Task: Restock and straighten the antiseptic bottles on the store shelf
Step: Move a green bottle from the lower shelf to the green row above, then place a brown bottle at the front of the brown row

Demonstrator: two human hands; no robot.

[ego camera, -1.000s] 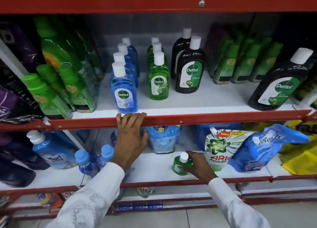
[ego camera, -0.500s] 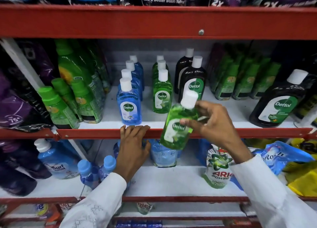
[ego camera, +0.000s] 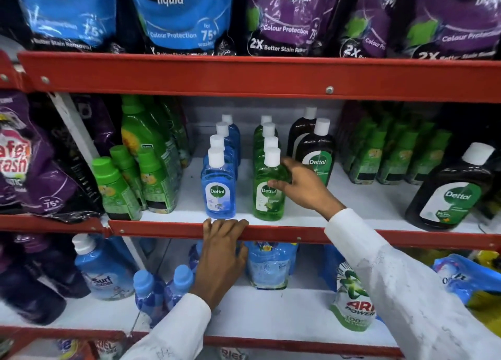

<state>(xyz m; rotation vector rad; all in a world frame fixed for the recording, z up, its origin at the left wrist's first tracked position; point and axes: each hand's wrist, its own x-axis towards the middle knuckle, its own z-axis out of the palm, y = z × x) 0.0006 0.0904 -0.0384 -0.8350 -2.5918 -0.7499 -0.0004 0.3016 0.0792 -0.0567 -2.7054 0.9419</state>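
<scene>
A green antiseptic bottle [ego camera: 267, 194] with a white cap stands upright at the front of the green row on the middle shelf [ego camera: 306, 213]. My right hand [ego camera: 301, 186] grips its shoulder from the right. A row of blue antiseptic bottles [ego camera: 218, 188] stands to its left, and two dark brown antiseptic bottles [ego camera: 314, 153] stand behind my right hand. Another large brown bottle [ego camera: 452, 191] is at the far right. My left hand [ego camera: 222, 256] hooks its fingers over the red front rail [ego camera: 162, 228] below the blue row.
Green detergent bottles [ego camera: 135, 175] crowd the left of the shelf, and dark green bottles [ego camera: 385, 153] stand at the right. Detergent pouches [ego camera: 173, 15] fill the shelf above. The lower shelf holds blue bottles [ego camera: 103, 273] and refill pouches [ego camera: 352, 300].
My right hand picked the green bottle up from the lower shelf, lifted it, and set it at the front of the green row. My left hand stayed on the rail. The view tilted upward.
</scene>
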